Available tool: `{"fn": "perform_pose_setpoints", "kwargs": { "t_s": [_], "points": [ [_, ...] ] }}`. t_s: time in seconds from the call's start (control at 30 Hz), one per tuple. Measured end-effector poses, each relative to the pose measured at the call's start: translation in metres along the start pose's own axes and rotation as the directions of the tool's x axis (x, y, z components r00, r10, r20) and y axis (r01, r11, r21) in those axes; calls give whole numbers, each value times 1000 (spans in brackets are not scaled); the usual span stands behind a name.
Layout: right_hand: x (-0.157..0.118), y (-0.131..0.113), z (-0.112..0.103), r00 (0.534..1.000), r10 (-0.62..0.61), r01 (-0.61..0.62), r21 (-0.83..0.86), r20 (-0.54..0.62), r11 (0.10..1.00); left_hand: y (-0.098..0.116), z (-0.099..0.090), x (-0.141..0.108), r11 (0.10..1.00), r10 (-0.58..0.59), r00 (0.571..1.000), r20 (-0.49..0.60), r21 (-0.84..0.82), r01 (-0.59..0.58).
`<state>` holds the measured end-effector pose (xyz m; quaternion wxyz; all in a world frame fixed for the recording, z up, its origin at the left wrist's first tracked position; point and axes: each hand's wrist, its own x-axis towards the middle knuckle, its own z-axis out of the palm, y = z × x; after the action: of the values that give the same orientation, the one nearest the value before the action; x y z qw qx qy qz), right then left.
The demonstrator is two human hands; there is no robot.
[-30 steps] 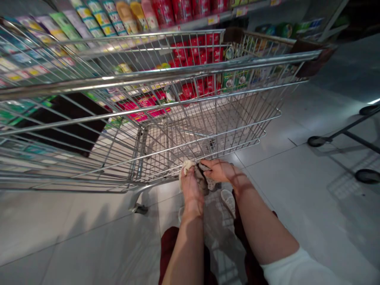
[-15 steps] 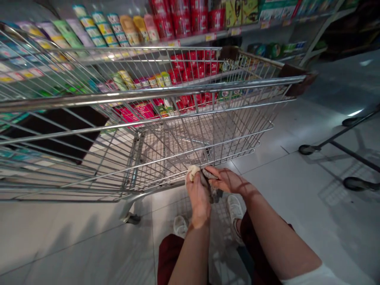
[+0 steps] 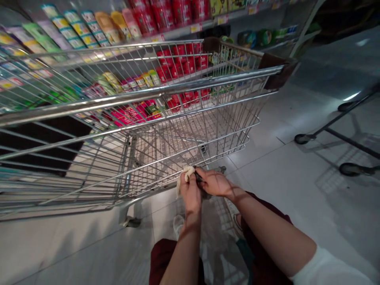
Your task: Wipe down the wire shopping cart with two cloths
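Note:
A metal shopping cart point(image 3: 160, 94) stands lengthwise across the view in front of me. Near its lower side rail, my left hand point(image 3: 190, 194) is closed on a cream cloth point(image 3: 188, 172), part of which hangs beside the wrist. Close on its right, my right hand point(image 3: 214, 182) has its fingers closed round something dark grey point(image 3: 199, 176), cloth-like but too small to make out. Both hands nearly touch, low against the wire basket.
Shelves behind the cart hold red tubs point(image 3: 182, 14), colourful bottles point(image 3: 107, 27) and stacked containers. At the right stands a wheeled frame point(image 3: 350, 144) on the tiled floor point(image 3: 267, 178). My shoes and dark red trousers are below the hands.
The cart and shelves appear shifted left in the view. Both hands have moved slightly left, my right hand has closed in nearer the left, and more of the cream cloth shows.

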<state>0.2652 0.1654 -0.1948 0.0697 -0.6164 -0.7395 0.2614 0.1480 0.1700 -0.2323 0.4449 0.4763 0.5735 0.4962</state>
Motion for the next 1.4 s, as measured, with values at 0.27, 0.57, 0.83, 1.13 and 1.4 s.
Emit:
{"fn": "perform_pose_setpoints", "kwargs": {
  "t_s": [0.27, 0.57, 0.83, 1.13, 1.4],
  "points": [
    [-5, 1, -7, 999, -35, 34, 16, 38, 999, 9, 2, -3, 999, -20, 998, -54, 42, 22],
    [-13, 9, -25, 996, 83, -82, 21, -12, 996, 7, 1, -7, 985, -153, 987, -53, -89, 148],
    [-13, 15, -16, 998, 10, -4, 88, -70, 996, 14, 10, -8, 997, -13, 994, 113, -77, 22],
    [-12, 12, -25, 999, 39, -39, 23, -4, 999, 19, 10, -6, 995, 17, 994, 112, 98, -28],
    [-15, 13, -27, 1000, 12, -13, 11, 13, 1000, 25, 9, -10, 973, 10, 990, 144, 227, -42]
  ]
}}
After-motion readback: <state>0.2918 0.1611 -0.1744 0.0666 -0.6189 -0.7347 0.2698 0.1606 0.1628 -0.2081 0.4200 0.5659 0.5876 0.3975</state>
